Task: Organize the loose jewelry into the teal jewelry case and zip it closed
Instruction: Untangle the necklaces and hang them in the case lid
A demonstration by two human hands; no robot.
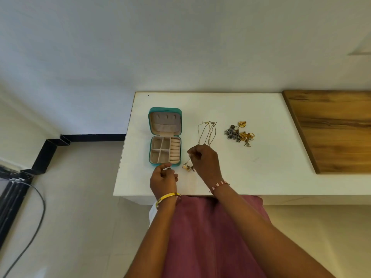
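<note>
The teal jewelry case [165, 111] lies open on the white table [251, 177], its beige compartments and ring rolls showing with nothing visible in them. Just right of it, thin gold necklace chains [207, 131] stretch across the table. My right hand [204, 160] pinches those chains near their lower end, and gold pendants [187, 167] dangle below the fingers. My left hand [163, 180] hovers at the case's front edge with fingers loosely curled, holding nothing I can see. A pile of gold and silver earrings and rings [240, 133] sits further right.
A wooden board [333, 129] covers the table's right end. The table's left edge drops to a tiled floor, where a dark cable [36, 223] and black frame stand. A white wall rises behind the table.
</note>
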